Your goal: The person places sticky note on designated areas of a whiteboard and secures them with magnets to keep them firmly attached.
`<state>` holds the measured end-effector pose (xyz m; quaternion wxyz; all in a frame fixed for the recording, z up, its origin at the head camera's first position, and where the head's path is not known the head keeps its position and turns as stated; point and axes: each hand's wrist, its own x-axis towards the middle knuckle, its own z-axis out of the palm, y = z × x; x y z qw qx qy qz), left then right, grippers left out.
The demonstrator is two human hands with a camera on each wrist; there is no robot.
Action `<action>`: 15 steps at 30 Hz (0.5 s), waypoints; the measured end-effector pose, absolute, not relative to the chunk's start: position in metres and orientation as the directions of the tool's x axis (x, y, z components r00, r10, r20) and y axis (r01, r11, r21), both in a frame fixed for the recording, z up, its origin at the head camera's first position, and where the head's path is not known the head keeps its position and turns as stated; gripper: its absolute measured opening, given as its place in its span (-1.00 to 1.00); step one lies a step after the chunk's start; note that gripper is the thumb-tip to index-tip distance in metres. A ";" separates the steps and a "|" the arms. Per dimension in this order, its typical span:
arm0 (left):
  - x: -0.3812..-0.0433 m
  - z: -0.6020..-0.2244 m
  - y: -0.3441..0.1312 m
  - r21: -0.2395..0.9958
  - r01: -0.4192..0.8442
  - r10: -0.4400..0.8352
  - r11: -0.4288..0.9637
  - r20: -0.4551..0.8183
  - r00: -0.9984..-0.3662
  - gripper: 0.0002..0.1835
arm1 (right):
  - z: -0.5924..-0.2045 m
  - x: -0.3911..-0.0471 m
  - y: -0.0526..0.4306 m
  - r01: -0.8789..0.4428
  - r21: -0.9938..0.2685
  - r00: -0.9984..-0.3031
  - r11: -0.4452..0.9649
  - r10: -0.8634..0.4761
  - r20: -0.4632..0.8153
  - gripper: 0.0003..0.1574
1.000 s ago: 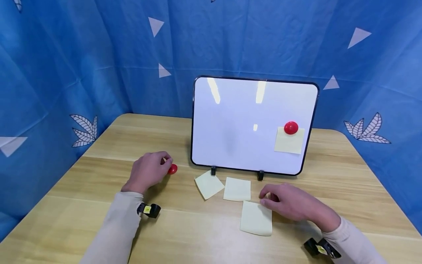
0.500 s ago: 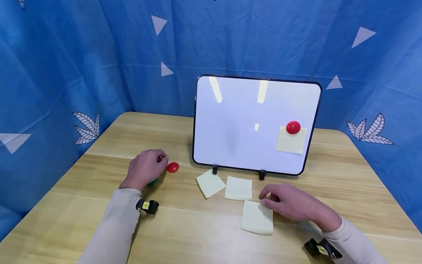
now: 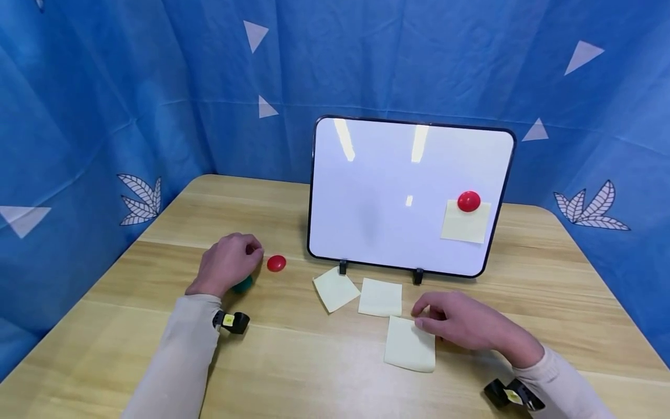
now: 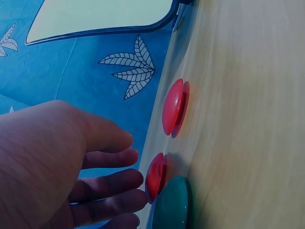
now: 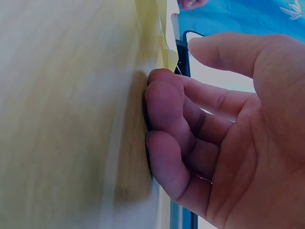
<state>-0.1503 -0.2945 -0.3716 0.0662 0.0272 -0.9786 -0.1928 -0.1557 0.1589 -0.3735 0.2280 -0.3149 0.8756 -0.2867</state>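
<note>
My left hand hovers low over the table's left side, thumb and fingers loosely bent with nothing between them. Just beyond its fingertips lies a round red magnet. A green magnet shows partly from under the hand. The left wrist view has a second red magnet beside the green one, close to the fingertips. My right hand rests on the table with relaxed, curled fingers, its thumb tip at the corner of a pale yellow sticky note; it holds nothing.
A whiteboard stands on small black feet at the back. On its right side a red magnet holds a sticky note. Two more notes, a tilted one and a straight one, lie before it. Blue curtain hangs behind.
My left hand has drawn back to the left, away from the red magnet, which stays on the table. The green magnet has come into view under it. The right hand stays put.
</note>
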 end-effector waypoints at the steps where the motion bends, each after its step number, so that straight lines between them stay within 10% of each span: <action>1: -0.150 -0.372 -0.295 0.381 -0.028 -0.078 0.924 0.116 -0.990 -0.78 | -0.374 -0.156 0.159 -0.423 -0.645 -0.699 0.637 -0.682 -0.216 -0.73; 15: -0.152 -0.372 -0.297 0.361 -0.090 -0.107 0.928 0.027 -0.994 -0.76 | -0.377 -0.156 0.160 -0.448 -0.675 -0.688 0.586 -0.709 -0.159 -0.79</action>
